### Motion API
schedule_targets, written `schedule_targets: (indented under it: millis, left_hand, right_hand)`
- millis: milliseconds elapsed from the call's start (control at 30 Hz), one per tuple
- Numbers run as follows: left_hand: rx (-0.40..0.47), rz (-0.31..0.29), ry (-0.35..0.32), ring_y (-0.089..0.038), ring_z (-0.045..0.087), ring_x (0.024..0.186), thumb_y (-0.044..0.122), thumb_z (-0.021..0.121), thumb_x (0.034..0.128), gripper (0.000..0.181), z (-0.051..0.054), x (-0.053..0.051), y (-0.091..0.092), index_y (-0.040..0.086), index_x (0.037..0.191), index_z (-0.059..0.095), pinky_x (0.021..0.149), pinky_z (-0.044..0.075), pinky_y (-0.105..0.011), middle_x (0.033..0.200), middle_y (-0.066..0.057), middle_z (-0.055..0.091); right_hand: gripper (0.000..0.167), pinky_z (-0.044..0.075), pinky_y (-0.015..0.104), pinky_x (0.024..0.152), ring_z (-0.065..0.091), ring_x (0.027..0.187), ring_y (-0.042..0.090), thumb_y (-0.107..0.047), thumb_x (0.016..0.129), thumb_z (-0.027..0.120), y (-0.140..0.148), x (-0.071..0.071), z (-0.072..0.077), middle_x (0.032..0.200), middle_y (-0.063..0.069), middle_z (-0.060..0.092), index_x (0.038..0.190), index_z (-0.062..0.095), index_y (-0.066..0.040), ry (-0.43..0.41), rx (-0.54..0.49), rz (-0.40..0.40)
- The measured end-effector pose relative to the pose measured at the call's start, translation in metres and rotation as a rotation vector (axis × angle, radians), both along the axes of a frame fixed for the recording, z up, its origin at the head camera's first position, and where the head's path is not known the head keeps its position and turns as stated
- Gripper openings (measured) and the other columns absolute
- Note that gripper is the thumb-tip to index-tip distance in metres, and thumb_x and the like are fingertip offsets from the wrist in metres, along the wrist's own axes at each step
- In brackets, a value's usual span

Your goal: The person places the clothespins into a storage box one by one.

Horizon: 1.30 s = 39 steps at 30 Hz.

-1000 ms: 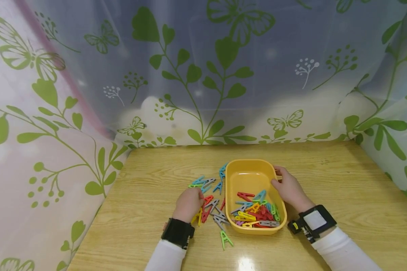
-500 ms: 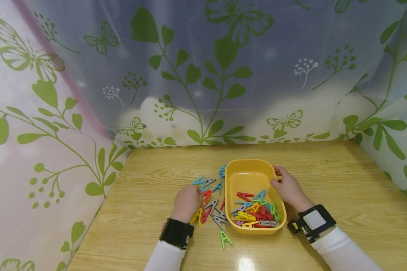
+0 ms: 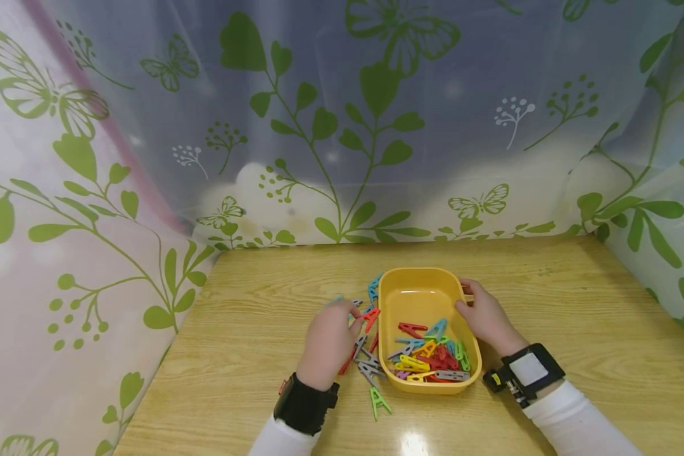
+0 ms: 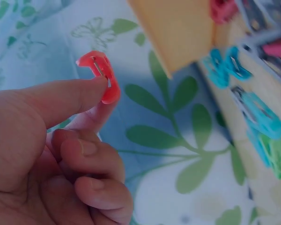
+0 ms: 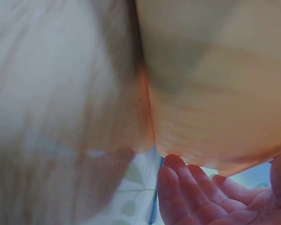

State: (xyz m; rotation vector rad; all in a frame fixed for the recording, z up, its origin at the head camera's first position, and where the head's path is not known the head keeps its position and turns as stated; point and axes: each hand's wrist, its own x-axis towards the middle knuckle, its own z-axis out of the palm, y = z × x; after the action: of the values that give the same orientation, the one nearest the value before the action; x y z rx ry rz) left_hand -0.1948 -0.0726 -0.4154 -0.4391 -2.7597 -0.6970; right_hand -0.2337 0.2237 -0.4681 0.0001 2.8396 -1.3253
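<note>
Between thumb and forefinger, my left hand (image 3: pixel 329 345) pinches a red clothespin (image 3: pixel 370 318), held just left of a yellow plastic basin (image 3: pixel 422 272). The left wrist view shows this red clothespin (image 4: pixel 103 75) side-on, the other fingers curled below it. My right hand (image 3: pixel 487 316) grips the basin's right side, thumb at the rim and fingers against the outer wall (image 5: pixel 215 103). Several mixed-colour clothespins (image 3: pixel 433 358) lie in the near half of the basin. More lie loose on the table beside my left hand, including a green clothespin (image 3: pixel 379 403) and grey clothespins (image 3: pixel 369 370).
The wooden table (image 3: pixel 273 278) backs onto a curtain (image 3: pixel 342 158) printed with leaves and butterflies, which also hangs at both sides. Blue clothespins (image 3: pixel 373 288) lie against the basin's left wall. My left hand partly covers the loose pile.
My left hand has lifted a red clothespin from the loose pile and moved right, towards the basin. My right hand and the basin have stayed in place.
</note>
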Motion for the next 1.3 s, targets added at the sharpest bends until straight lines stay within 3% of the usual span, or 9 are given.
schedule_targets:
  millis: [167,333,500,667,967,1300]
  left_hand:
    - [-0.031,-0.070,-0.018,-0.010,0.052,0.063,0.015,0.076,0.0943,0.008,-0.001,0.007,0.015,0.011,0.089,0.071,0.056,0.040,-0.022,0.092,-0.005,0.073]
    - [-0.062,-0.120,-0.043,-0.009,0.051,0.063,0.016,0.076,0.0942,0.009,-0.007,0.012,0.026,0.012,0.089,0.070,0.055,0.039,-0.021,0.083,-0.001,0.069]
    - [-0.089,-0.127,-0.049,-0.007,0.045,0.061,0.018,0.076,0.0944,0.011,-0.011,0.015,0.034,0.013,0.087,0.069,0.052,0.035,-0.020,0.081,0.002,0.066]
    - [-0.117,-0.128,-0.099,-0.007,0.048,0.064,0.021,0.076,0.0950,0.012,-0.013,0.017,0.038,0.014,0.088,0.069,0.053,0.036,-0.020,0.085,0.002,0.069]
    - [-0.160,-0.150,-0.089,-0.007,0.049,0.065,0.022,0.077,0.0942,0.016,-0.022,0.016,0.039,0.015,0.083,0.068,0.054,0.037,-0.020,0.081,0.004,0.066]
    - [-0.181,-0.160,-0.127,-0.009,0.056,0.069,0.021,0.078,0.0931,0.014,-0.028,0.015,0.041,0.015,0.084,0.070,0.054,0.040,-0.021,0.084,0.003,0.068]
  right_hand:
    - [0.056,0.055,0.055,0.095,0.057,0.122,0.050,-0.013,0.107,0.048,0.001,0.000,-0.001,0.146,0.036,0.044,0.155,0.029,0.010,0.010,0.004,0.000]
    - [0.056,0.056,0.055,0.094,0.057,0.122,0.050,-0.013,0.107,0.049,0.000,0.000,-0.001,0.146,0.036,0.044,0.155,0.029,0.010,0.007,0.005,0.001]
    - [0.056,0.056,0.054,0.093,0.057,0.121,0.050,-0.013,0.107,0.049,0.000,0.000,0.000,0.146,0.036,0.044,0.155,0.029,0.010,0.003,0.007,0.000]
    - [0.056,0.056,0.053,0.093,0.057,0.122,0.050,-0.013,0.107,0.048,0.000,0.000,0.000,0.146,0.037,0.043,0.155,0.029,0.010,0.004,0.008,0.004]
    - [0.055,0.057,0.053,0.092,0.058,0.120,0.049,-0.012,0.107,0.049,0.000,0.000,-0.001,0.145,0.036,0.045,0.154,0.030,0.010,0.014,0.007,0.004]
    - [0.056,0.057,0.053,0.092,0.058,0.121,0.050,-0.014,0.107,0.049,0.001,0.000,0.001,0.146,0.036,0.044,0.154,0.030,0.010,0.006,0.010,0.005]
